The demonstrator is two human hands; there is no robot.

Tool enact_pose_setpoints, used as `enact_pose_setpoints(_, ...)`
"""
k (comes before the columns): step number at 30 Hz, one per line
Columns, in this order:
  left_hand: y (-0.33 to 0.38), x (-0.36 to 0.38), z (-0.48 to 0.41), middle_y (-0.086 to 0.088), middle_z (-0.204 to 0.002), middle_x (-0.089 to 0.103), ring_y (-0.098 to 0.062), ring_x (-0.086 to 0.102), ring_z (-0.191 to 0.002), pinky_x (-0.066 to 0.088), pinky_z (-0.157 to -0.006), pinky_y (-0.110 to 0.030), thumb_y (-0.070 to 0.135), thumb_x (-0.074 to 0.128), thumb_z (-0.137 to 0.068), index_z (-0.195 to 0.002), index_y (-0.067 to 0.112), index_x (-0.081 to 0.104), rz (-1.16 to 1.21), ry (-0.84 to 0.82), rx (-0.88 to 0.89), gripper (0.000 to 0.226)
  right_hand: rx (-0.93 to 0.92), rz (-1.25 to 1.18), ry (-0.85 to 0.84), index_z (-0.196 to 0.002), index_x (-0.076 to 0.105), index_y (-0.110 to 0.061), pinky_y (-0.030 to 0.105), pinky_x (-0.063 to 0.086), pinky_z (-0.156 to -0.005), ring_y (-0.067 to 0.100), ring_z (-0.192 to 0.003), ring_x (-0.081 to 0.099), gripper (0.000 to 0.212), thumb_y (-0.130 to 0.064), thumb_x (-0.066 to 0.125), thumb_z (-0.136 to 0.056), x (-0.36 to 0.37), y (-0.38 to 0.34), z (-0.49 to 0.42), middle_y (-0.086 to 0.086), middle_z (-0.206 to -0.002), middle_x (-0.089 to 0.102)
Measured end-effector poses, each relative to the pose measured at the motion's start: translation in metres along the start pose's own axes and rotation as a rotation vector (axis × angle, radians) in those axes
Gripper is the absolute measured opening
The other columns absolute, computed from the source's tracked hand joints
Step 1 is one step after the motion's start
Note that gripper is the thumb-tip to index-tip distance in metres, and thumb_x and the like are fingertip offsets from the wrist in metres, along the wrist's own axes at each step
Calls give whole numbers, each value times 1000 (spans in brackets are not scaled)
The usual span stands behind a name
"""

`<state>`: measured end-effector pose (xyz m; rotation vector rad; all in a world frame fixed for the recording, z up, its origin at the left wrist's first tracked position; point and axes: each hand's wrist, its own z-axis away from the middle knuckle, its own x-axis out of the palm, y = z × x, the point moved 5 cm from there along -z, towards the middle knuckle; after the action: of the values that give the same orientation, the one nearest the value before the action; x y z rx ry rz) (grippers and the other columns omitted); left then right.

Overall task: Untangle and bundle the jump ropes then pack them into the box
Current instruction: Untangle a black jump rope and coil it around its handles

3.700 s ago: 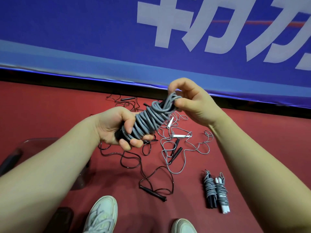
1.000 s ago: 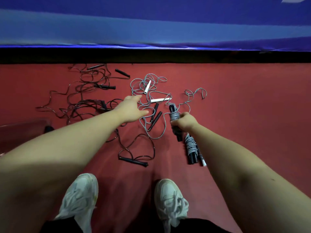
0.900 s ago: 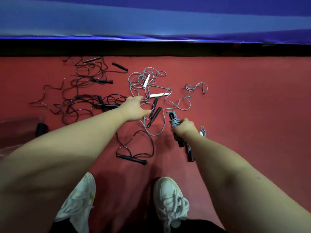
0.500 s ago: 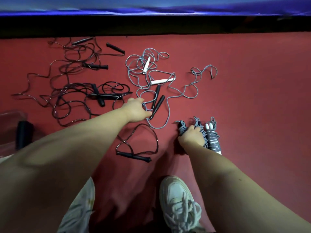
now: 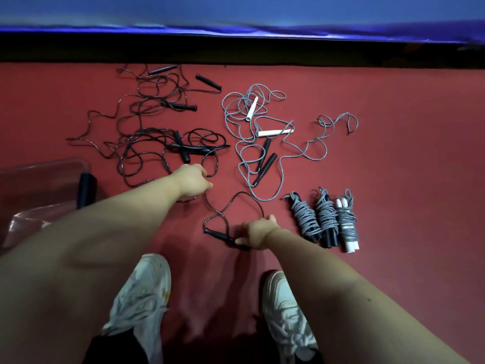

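Three bundled grey jump ropes (image 5: 325, 219) lie side by side on the red floor at the right. My right hand (image 5: 258, 233) grips the black handle (image 5: 220, 235) of a thin black jump rope close to my shoes. My left hand (image 5: 193, 181) pinches the cord of that black rope (image 5: 237, 197) further up. A tangle of black ropes (image 5: 157, 132) spreads at the far left. A loose grey rope (image 5: 262, 122) with white handles and a grey one with black handles lie in the middle. The clear plastic box (image 5: 39, 179) sits at the left edge.
A blue padded barrier (image 5: 236, 19) with a dark base runs along the far side of the floor. My two white sneakers (image 5: 141, 292) stand at the bottom of the view. A black latch (image 5: 85, 190) sits on the box's rim.
My right hand set the third grey bundle down beside the other two and moved left onto the black rope's handle. My left hand shifted from the grey rope's handles to the black cord.
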<state>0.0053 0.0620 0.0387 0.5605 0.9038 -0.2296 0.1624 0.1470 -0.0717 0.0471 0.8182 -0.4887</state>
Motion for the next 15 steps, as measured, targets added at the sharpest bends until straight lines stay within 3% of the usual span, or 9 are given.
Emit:
enact_pose_setpoints(4, -19, -12, 10, -9, -127, 59, -25, 53, -119, 40, -100, -28, 22, 61, -91, -121, 11, 59, -2, 3, 4, 33, 13, -59, -73, -142, 38, -27, 56, 5, -111, 24, -137, 33, 65, -65, 19, -93, 4, -14, 2, 4, -144, 43)
enact_pose_setpoints(7, -32, -14, 16, -9, -122, 62, -25, 55, -115, 41, -96, -27, 19, 61, -91, -115, 9, 62, 8, 6, -8, 26, -10, 15, 9, -139, 41, -25, 51, 16, -110, 28, -132, 38, 66, -68, 32, -89, 0, -18, 12, 10, -140, 44)
enact_pose_setpoints(11, -36, -5, 20, -11, -118, 65, -26, 58, -112, 42, -95, -28, 18, 61, -91, -106, 10, 65, 4, -21, 10, 18, 37, -11, 125, -131, 49, -20, 40, 30, -103, 28, -125, 44, 56, -56, 49, -88, -8, -25, 10, 9, -135, 48)
enact_pose_setpoints(15, -26, 6, 18, -9, -120, 64, -25, 57, -114, 41, -96, -27, 18, 60, -92, -113, 9, 64, -7, -41, 68, 24, 59, -4, 91, -137, 41, -18, 40, 36, -100, 30, -124, 45, 58, -39, 60, -86, 3, -40, 2, 10, -136, 44)
